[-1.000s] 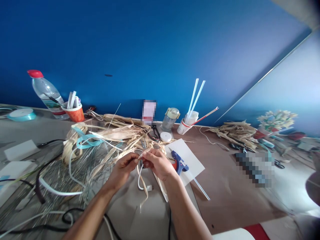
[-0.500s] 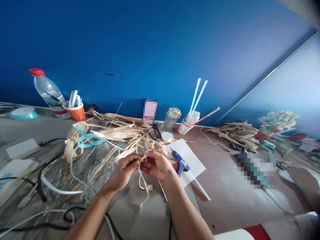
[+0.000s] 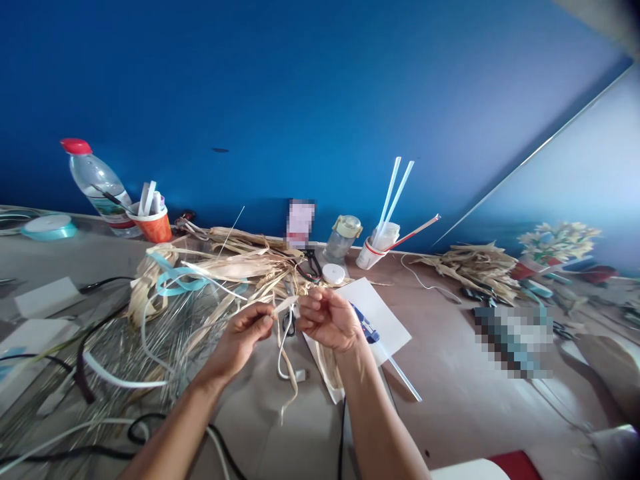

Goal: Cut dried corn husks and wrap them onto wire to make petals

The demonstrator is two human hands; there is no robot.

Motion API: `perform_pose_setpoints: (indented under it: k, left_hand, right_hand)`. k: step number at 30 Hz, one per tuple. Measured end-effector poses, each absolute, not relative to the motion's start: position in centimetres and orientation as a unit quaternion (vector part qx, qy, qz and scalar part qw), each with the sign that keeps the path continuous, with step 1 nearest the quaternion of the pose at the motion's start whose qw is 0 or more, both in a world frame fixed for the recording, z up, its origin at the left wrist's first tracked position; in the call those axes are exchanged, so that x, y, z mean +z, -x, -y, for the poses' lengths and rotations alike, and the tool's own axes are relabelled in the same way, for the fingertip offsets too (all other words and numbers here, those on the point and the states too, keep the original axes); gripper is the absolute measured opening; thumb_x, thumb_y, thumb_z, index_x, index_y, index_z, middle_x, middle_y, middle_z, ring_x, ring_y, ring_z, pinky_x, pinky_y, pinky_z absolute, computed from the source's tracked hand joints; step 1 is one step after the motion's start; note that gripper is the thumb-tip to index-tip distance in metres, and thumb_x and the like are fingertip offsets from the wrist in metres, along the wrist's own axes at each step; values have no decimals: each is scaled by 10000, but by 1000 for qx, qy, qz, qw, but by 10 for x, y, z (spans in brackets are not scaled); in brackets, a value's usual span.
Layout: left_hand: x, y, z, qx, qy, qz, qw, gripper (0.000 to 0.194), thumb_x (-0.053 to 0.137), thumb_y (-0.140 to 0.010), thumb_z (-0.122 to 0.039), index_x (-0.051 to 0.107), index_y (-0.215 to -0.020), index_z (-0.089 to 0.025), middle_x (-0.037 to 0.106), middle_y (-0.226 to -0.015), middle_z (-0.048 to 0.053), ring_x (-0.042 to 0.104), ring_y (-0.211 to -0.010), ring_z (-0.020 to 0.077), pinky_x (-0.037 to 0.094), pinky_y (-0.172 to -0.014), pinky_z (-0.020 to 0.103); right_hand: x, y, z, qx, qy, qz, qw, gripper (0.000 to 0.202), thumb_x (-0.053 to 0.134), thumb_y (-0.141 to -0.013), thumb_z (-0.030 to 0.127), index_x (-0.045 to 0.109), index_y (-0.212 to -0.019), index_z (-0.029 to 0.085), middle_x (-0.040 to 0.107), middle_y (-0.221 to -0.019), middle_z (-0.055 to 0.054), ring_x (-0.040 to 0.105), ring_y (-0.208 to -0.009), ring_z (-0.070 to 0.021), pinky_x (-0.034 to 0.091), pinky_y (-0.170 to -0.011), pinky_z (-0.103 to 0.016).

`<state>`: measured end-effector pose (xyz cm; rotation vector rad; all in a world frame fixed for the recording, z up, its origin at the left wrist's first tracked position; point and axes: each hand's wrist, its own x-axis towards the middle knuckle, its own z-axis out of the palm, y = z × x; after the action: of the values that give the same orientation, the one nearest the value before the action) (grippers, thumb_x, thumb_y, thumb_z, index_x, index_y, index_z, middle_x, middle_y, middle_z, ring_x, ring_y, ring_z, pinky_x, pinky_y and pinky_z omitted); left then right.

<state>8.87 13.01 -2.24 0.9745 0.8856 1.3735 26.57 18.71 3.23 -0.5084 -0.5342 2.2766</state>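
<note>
My left hand (image 3: 249, 333) is closed in a pinch on a small pale piece of dried corn husk (image 3: 285, 305), which points up and to the right. Close to the tip of that piece is my right hand (image 3: 327, 319), its fingers curled inward; what they hold, if anything, is hidden. Behind both hands lies a heap of dried corn husks (image 3: 245, 265). A blue hot glue gun (image 3: 367, 325), partly covered by my right hand, rests on a white sheet (image 3: 387, 310) with a clear glue stick (image 3: 403, 379) at its back.
Thin wires (image 3: 185, 333) and a light blue ribbon (image 3: 183, 280) spread on the left. Along the wall stand a bottle (image 3: 100, 183), an orange cup (image 3: 154, 227), a jar (image 3: 343, 240) and a cup of glue sticks (image 3: 370, 255). A white cable (image 3: 283, 353) lies below the hands.
My hands were together at the small husk piece. The right hand has moved right and turned upward, and more of the piece shows in my left fingers.
</note>
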Motion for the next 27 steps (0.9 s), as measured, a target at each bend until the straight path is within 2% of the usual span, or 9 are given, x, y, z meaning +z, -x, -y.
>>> perform_pose_setpoints:
  k: [3, 5, 6, 8, 12, 16, 20, 27]
  left_hand:
    - [-23, -88, -133, 602, -400, -383, 576, 188, 661, -762, -356, 661, -853, -191, 432, -568, -50, 338, -532, 91, 269, -522, 229]
    - [-20, -90, -133, 595, -405, -394, 571, 180, 658, -766, -353, 662, -830, -185, 427, -554, -52, 334, -527, 88, 257, -514, 228]
    - [-17, -91, -133, 590, -410, -402, 567, 181, 661, -763, -352, 663, -816, -180, 438, -560, -48, 338, -529, 88, 255, -512, 228]
    - [-13, -93, -132, 578, -424, -416, 560, 185, 665, -756, -352, 662, -790, -170, 478, -595, -34, 351, -541, 89, 264, -516, 229]
    - [-9, -95, -131, 556, -450, -430, 550, 203, 650, -761, -366, 663, -771, -164, 531, -658, -10, 365, -565, 98, 282, -524, 227]
    - [-9, -95, -131, 554, -451, -434, 549, 207, 657, -752, -367, 684, -808, -169, 533, -657, -6, 385, -584, 108, 310, -533, 222]
    - [-7, -95, -129, 548, -457, -433, 551, 177, 664, -746, -346, 690, -805, -181, 562, -688, 5, 431, -623, 123, 346, -561, 227]
    - [-10, -94, -128, 549, -447, -415, 571, 183, 665, -749, -344, 693, -818, -177, 592, -731, 23, 456, -658, 135, 367, -592, 235]
  right_hand:
    - [36, -267, -187, 851, 231, 235, 408, 341, 637, -741, 446, 494, -594, 173, 416, -566, 57, 268, -437, -61, 287, -478, -226]
    - [36, -260, -182, 829, 259, 287, 405, 408, 654, -692, 558, 569, -640, 162, 492, -610, 28, 354, -470, -74, 297, -487, -234]
    - [35, -255, -179, 814, 274, 318, 402, 418, 688, -655, 565, 601, -671, 156, 518, -629, 18, 388, -490, -80, 299, -495, -234]
    - [32, -245, -172, 773, 306, 379, 407, 385, 748, -616, 506, 619, -668, 147, 524, -604, 18, 411, -508, -81, 290, -504, -227]
    - [29, -234, -166, 726, 358, 415, 415, 314, 763, -620, 401, 583, -583, 146, 484, -514, 42, 367, -477, -60, 258, -494, -213]
    - [28, -233, -168, 766, 355, 359, 398, 246, 755, -585, 303, 574, -549, 139, 490, -488, 42, 344, -432, -43, 235, -458, -206]
    - [25, -233, -170, 824, 324, 269, 378, 202, 735, -556, 234, 553, -531, 150, 524, -491, 33, 336, -412, -46, 274, -440, -209]
    - [23, -234, -171, 855, 293, 194, 381, 156, 686, -582, 209, 543, -540, 165, 512, -488, 40, 328, -422, -62, 317, -460, -225]
